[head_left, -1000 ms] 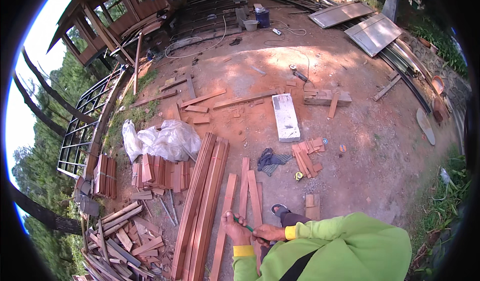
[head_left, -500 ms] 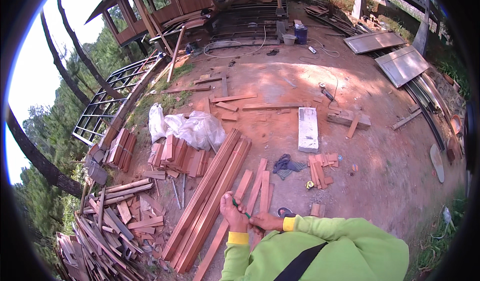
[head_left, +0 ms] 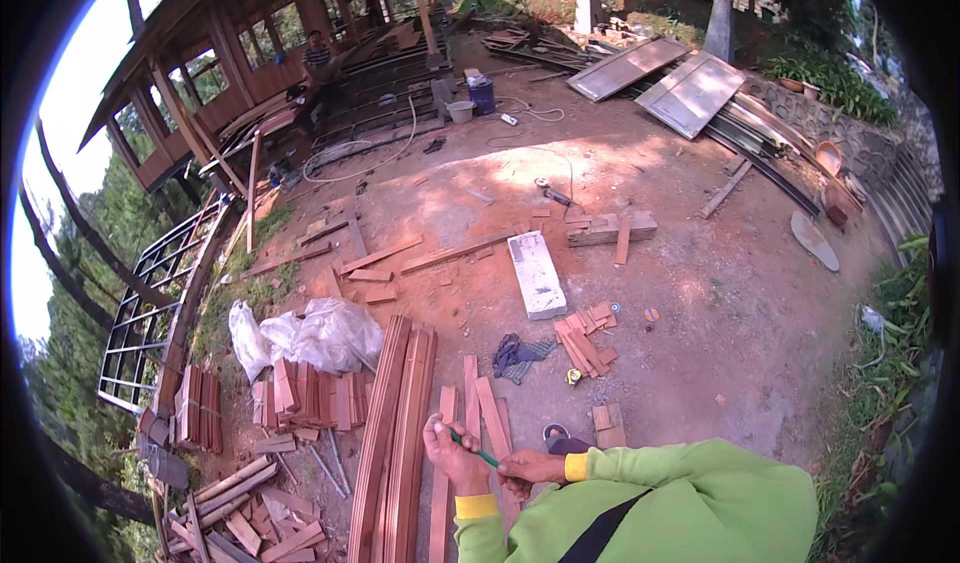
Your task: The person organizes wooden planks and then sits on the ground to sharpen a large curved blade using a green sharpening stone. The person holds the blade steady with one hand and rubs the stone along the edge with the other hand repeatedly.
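Close in front of my body, my left hand [head_left: 456, 457] and my right hand [head_left: 530, 467] are held near each other. A slim green pencil-like stick [head_left: 488, 458] runs between them, slanting down from the left fingers to the right. The left fingers are closed around its upper end, while the right fingers pinch its lower end. Whether the right hand has anything else in it is hidden. Beneath the hands lie several reddish wood strips [head_left: 441, 468] on the ground. Just left of these is a long stack of planks [head_left: 400, 433].
Cut wood pieces [head_left: 585, 341], a tape measure [head_left: 573, 376] and a dark cloth [head_left: 520, 356] lie ahead. Beyond are a white block [head_left: 537, 275] and an angle grinder [head_left: 553, 194]. Scrap wood [head_left: 270, 528] is piled at lower left. Another person [head_left: 318, 55] is by the wooden building.
The view has swung to the right, so the ground items appear shifted left and turned. Both hands keep their hold on the green stick, and more of it shows between them.
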### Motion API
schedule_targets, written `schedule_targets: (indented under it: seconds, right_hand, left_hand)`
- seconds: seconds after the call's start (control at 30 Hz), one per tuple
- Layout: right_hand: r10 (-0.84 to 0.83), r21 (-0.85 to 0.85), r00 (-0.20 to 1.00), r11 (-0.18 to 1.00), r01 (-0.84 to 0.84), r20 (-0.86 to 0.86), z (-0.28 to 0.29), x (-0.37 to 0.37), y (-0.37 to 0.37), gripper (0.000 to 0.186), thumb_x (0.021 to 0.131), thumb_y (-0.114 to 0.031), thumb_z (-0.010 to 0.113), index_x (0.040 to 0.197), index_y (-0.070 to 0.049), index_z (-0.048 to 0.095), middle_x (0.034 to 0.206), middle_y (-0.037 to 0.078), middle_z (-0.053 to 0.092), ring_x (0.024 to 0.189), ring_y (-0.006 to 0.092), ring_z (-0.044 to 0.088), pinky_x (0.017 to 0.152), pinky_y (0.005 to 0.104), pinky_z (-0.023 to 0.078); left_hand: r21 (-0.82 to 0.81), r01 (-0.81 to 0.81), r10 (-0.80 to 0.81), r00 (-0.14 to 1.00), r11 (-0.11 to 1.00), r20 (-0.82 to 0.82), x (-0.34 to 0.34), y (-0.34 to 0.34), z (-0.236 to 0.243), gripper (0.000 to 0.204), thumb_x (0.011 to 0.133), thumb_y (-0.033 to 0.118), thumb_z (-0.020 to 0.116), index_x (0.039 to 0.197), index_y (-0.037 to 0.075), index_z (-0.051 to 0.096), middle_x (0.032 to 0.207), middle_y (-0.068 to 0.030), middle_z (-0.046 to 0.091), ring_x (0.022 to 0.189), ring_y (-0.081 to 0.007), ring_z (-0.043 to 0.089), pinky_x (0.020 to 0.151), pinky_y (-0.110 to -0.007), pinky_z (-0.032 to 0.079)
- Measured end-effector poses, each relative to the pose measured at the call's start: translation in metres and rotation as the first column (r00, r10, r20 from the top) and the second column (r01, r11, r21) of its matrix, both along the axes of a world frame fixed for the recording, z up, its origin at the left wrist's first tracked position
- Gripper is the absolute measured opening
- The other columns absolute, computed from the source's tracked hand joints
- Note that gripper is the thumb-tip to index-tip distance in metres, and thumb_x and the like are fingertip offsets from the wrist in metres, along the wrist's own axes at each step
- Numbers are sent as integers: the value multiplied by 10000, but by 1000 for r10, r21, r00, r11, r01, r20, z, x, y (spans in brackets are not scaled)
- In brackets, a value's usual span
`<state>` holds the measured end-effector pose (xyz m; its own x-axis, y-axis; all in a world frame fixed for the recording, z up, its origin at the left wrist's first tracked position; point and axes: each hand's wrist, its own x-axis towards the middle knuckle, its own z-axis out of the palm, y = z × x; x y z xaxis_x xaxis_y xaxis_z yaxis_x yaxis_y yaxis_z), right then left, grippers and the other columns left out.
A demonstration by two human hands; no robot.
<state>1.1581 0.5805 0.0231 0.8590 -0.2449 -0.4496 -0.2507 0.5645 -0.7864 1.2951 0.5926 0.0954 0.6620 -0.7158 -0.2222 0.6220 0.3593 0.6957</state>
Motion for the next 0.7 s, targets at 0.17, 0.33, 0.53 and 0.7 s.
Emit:
schedule_targets:
  seconds: [0.17, 0.33, 0.53, 0.7]
  right_hand:
    - [48, -127, 997, 991, -40, 66, -21, -5, -27, 334, 946, -363, 427, 873, -48, 511, 585, 17, 489, 487, 126, 500, 439, 268, 422]
    - [-7, -271, 998, 962, 24, 64, -21, -21, -83, 373, 946, -382, 413, 780, -56, 489, 528, 18, 456, 427, 126, 467, 406, 261, 400]
    - [-302, -103, 953, 948, 300, 4, 1, -62, -137, 429, 941, -414, 416, 682, -75, 452, 541, 11, 470, 446, 111, 478, 413, 248, 391]
    - [-468, -109, 883, 876, 470, 46, 8, -108, -165, 373, 943, -364, 441, 727, -67, 508, 605, 6, 523, 527, 93, 515, 484, 229, 424]
  left_hand:
    - [93, -63, 64, 998, 994, 1, 1, -30, -20, 200, 905, 298, 532, 867, 115, 461, 570, 12, 437, 385, -58, 377, 321, -187, 298]
    - [93, -12, 11, 1000, 996, 17, -12, -91, -21, 225, 902, 322, 535, 874, 111, 465, 574, 11, 443, 388, -61, 382, 325, -191, 295]
    - [-13, 217, -216, 973, 976, 79, -58, -174, -11, 187, 935, 273, 477, 1003, 100, 460, 640, -23, 481, 450, -84, 420, 371, -198, 334]
    - [36, 407, -409, 911, 913, 51, -107, -234, -5, 147, 938, 247, 466, 978, 106, 469, 630, -34, 482, 431, -98, 402, 361, -212, 313]
